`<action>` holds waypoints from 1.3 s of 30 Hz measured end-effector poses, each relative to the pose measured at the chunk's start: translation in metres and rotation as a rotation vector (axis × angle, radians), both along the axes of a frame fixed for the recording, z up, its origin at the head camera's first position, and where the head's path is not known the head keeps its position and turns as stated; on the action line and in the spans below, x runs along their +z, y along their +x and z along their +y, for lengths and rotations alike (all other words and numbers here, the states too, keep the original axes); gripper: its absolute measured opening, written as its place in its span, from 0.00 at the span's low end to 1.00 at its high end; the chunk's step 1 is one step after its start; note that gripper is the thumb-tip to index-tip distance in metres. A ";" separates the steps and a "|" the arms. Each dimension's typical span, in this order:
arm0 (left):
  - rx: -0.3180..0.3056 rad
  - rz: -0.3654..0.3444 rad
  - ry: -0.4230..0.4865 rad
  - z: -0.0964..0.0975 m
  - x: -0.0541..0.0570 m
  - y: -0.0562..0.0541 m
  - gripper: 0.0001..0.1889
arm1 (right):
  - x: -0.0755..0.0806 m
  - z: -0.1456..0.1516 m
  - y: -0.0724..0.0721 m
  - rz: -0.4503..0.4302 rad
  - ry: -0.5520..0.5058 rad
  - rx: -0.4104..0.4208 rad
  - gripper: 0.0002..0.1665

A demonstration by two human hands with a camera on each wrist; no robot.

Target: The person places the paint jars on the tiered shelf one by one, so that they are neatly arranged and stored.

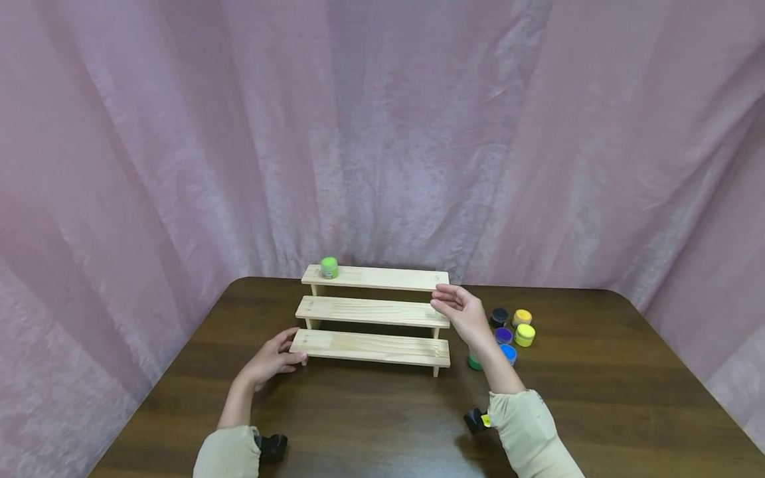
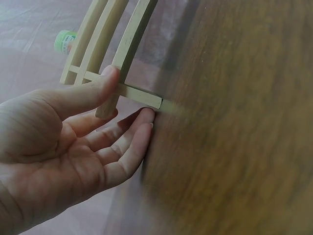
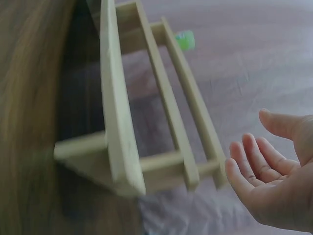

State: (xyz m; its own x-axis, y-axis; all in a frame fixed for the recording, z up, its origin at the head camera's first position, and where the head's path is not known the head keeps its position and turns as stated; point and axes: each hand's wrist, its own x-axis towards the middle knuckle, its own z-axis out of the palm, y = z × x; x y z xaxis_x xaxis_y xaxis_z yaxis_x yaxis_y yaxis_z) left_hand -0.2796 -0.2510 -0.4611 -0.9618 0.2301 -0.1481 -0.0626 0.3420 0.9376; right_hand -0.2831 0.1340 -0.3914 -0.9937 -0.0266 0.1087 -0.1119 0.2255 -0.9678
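A pale wooden three-step display rack stands on the table. My left hand holds the left end of its lowest board, the thumb at the front corner and the fingers curled behind and below, as the left wrist view shows. A light green paint jar sits upright at the left of the top board. Beside the rack's right end hovers my right hand, fingers loosely bent and holding nothing. In the right wrist view a gap separates that hand from the lower boards.
Right of the rack, several paint jars cluster on the brown table: black, orange-yellow, yellow, purple, blue and green, partly behind my right wrist. A pink curtain hangs behind.
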 end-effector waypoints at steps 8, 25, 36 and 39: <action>-0.020 -0.009 0.002 0.000 -0.006 0.000 0.38 | -0.011 0.044 0.007 -0.029 0.050 -0.069 0.28; -0.016 0.000 -0.009 -0.008 -0.006 -0.002 0.38 | -0.036 0.100 0.011 -0.140 0.042 -0.153 0.28; -0.006 -0.001 -0.017 -0.012 -0.006 -0.003 0.39 | -0.049 0.122 0.007 -0.149 0.029 -0.085 0.30; 0.000 -0.001 -0.017 -0.013 -0.004 -0.003 0.39 | -0.051 0.125 0.005 -0.166 -0.017 -0.040 0.31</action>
